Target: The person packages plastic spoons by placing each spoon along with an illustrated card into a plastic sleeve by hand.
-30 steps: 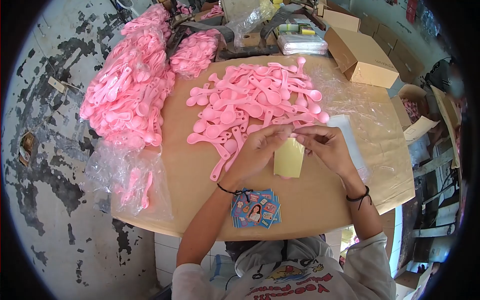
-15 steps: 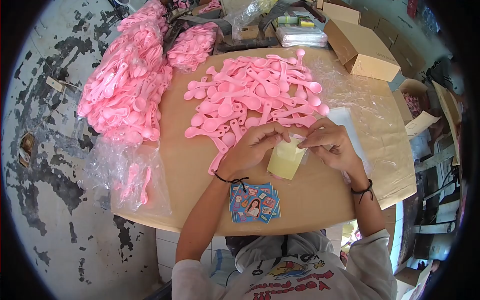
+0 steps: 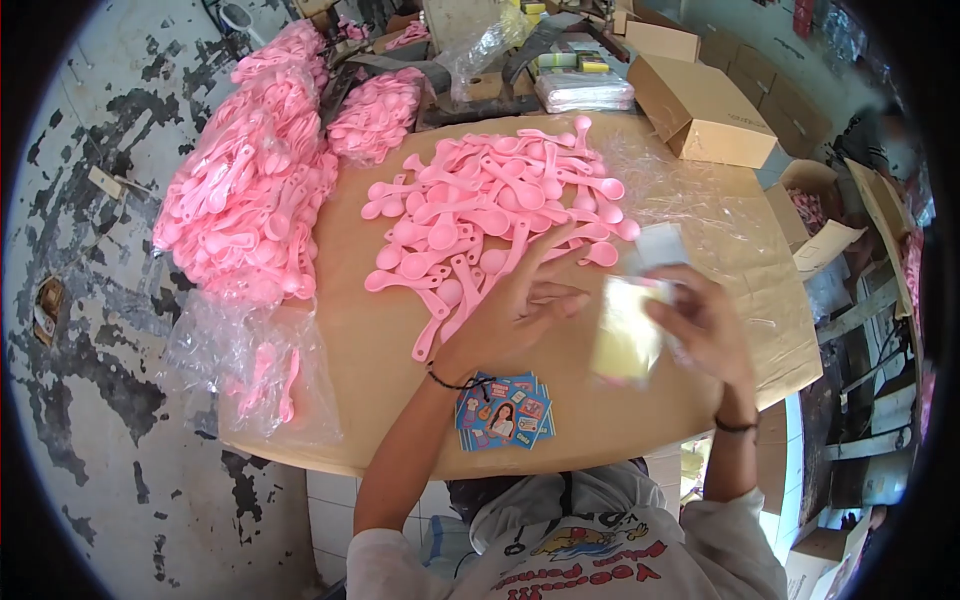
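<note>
My right hand [image 3: 702,318] pinches a small clear packet with a pale yellow card [image 3: 628,330] in it, held over the table right of centre. Hand and packet are smeared by motion. My left hand [image 3: 518,305] is empty, its fingers apart, at the near edge of a heap of pink plastic measuring spoons [image 3: 480,200]. Below the left wrist lies a small stack of blue printed cards [image 3: 505,410]. A clear plastic sheet or bag [image 3: 660,243] lies partly behind my right hand.
A large bagged mass of pink spoons [image 3: 245,190] stands at the left, above an open plastic bag [image 3: 270,380] with a few spoons. Another spoon bag [image 3: 375,115] sits at the back. A cardboard box [image 3: 700,110] stands back right on the brown-covered table [image 3: 370,420].
My hands have parted. The right hand has carried the yellow packet to the right, and the left has let go of it and opened beside the spoons.
</note>
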### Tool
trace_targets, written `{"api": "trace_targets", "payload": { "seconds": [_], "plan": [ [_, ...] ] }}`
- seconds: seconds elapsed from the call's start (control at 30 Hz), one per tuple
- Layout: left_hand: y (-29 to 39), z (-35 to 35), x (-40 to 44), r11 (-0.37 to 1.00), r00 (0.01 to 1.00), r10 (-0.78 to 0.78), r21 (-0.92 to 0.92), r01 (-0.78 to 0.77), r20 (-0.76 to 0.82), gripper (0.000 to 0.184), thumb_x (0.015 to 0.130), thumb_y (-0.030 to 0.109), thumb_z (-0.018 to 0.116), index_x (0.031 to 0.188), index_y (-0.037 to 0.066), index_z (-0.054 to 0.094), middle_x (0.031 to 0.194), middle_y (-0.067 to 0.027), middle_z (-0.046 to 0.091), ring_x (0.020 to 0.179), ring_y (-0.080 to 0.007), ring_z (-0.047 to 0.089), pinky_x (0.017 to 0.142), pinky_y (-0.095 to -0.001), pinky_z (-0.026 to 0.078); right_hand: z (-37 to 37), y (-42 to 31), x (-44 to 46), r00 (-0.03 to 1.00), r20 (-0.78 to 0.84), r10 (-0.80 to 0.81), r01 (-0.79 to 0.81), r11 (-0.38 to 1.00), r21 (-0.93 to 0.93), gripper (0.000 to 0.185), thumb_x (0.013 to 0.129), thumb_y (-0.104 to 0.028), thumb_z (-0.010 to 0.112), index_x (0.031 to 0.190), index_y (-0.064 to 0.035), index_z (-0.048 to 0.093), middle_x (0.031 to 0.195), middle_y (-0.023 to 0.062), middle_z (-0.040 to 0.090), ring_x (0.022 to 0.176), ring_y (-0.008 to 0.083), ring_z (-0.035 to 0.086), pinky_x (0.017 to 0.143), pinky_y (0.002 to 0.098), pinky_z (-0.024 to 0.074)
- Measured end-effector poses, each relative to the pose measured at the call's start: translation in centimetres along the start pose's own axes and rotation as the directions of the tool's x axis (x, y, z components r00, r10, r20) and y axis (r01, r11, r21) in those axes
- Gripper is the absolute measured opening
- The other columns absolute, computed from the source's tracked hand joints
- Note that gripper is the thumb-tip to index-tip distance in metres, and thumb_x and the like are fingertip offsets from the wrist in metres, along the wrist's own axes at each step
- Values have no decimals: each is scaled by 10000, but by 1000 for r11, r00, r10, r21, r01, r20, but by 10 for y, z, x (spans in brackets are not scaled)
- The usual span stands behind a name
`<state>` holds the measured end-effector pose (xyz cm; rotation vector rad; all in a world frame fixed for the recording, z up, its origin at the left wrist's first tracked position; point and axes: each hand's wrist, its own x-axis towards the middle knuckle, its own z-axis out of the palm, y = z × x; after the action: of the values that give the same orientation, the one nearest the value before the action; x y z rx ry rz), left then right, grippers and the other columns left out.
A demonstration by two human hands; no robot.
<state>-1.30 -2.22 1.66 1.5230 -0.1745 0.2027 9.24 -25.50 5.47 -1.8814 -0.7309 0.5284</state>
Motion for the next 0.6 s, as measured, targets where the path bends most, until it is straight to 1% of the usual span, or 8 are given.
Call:
{"api": "trace_targets", "payload": {
  "seconds": [0.07, 0.13, 0.27, 0.3, 0.33, 0.4, 0.5, 0.6],
  "plan": [
    [-1, -4, -1, 997, 1000, 30, 72, -30, 8, 538, 963, 67, 528, 1449, 63, 297, 1386, -175, 467, 1146, -240, 596, 925, -331, 495, -51, 12, -48, 986, -1, -165, 165, 985, -56, 301, 849, -44, 668, 1146, -25, 619, 985, 74, 669, 841, 121, 607, 721, 251, 486],
    [0, -8, -1, 978, 999, 32, 207, -36, 22, 501, 972, 59, 500, 1440, 86, 323, 1377, -170, 479, 1170, -237, 578, 949, -337, 482, -120, 30, -106, 978, 197, 62, -15, 972, -235, 300, 839, -45, 668, 1133, -18, 619, 1052, 74, 648, 856, 111, 592, 748, 256, 485],
    [-1, 8, 11, 718, 951, 128, 636, -285, 282, 394, 953, 73, 504, 1334, -16, 449, 1334, -189, 509, 1226, -301, 519, 1024, -360, 422, -160, 40, -140, 908, -401, -120, -37, 931, -364, 245, 849, -44, 636, 1083, 28, 618, 987, 83, 658, 853, 140, 606, 753, 264, 490],
    [2, 23, 16, 747, 942, 70, 609, -268, 329, 378, 942, 89, 510, 1290, -57, 478, 1346, -209, 495, 1247, -336, 490, 1051, -367, 396, -148, 27, -118, 920, -389, -55, -58, 960, -273, 182, 880, -58, 616, 1033, 36, 644, 946, 96, 670, 865, 156, 621, 755, 266, 496],
    [-2, 36, 22, 707, 921, 72, 632, -319, 384, 374, 945, 96, 506, 1286, -56, 484, 1354, -214, 489, 1256, -337, 481, 1057, -371, 391, -127, 31, -91, 902, -400, -164, 55, 961, -271, 161, 890, -75, 623, 1009, 25, 667, 963, 106, 680, 889, 159, 635, 769, 277, 501],
    [-21, 58, 28, 615, 874, 71, 668, -418, 482, 366, 952, 112, 499, 1278, -54, 497, 1370, -223, 477, 1276, -339, 463, 1069, -379, 382, -88, 32, -35, 953, -289, -88, -17, 940, -341, 213, 857, -132, 688, 1031, -11, 678, 980, 96, 688, 907, 162, 640, 778, 299, 501],
    [-46, 78, 40, 526, 851, 97, 700, -484, 516, 367, 953, 133, 506, 1266, -59, 510, 1385, -235, 459, 1286, -348, 451, 1080, -393, 375, -58, 74, 12, 933, -97, -347, 193, 710, -678, 239, 790, -210, 739, 974, -63, 698, 911, 115, 634, 899, 300, 595, 804, 387, 480],
    [-64, 81, 51, 503, 829, 91, 693, -516, 552, 368, 954, 145, 506, 1260, -60, 518, 1376, -235, 468, 1284, -343, 454, 1086, -385, 372, -60, 91, 26, 958, -100, -269, 156, 779, -607, 178, 785, -181, 731, 934, -87, 702, 906, 104, 630, 919, 310, 583, 812, 393, 479]
  ]
}}
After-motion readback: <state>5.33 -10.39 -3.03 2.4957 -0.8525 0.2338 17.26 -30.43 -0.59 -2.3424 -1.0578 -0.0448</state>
